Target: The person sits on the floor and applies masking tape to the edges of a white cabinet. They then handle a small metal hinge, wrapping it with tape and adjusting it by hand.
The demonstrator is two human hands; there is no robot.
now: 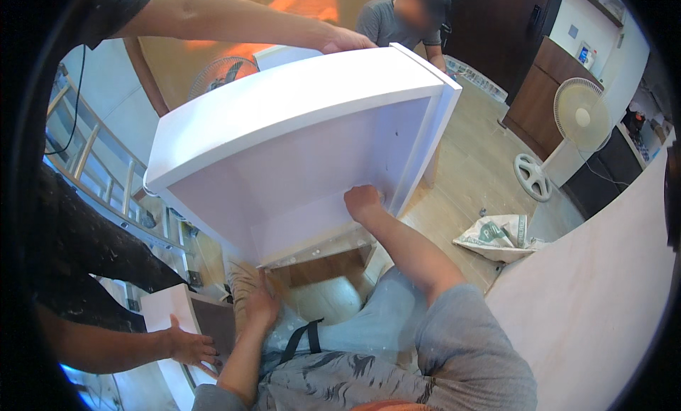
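Head view: white cabinet [284,109], around right hand, ahead of left
Right hand [363,201]: curled; contents hidden
Left hand [261,306]: near lower edge; grip unclear
Handling: probably heavy, stiff, smooth; grasp panel edges

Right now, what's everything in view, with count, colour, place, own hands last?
Open cabinet: one, white, centre
Smaller box: one, mostly white, lower left
Ladder: one, silvery, left
Standing fan: one, pale, right
Second fan: one, greyish, behind the cabinet
Sack: one, white and green, floor at right
Door: one, dark, back
Panel: one, pale, lower right
Co-workers: at least two, dark and grey clothes, left and back
Left hand: one, bare, by the cabinet's lower edge
Right hand: one, bare, curled, at the cabinet's open side
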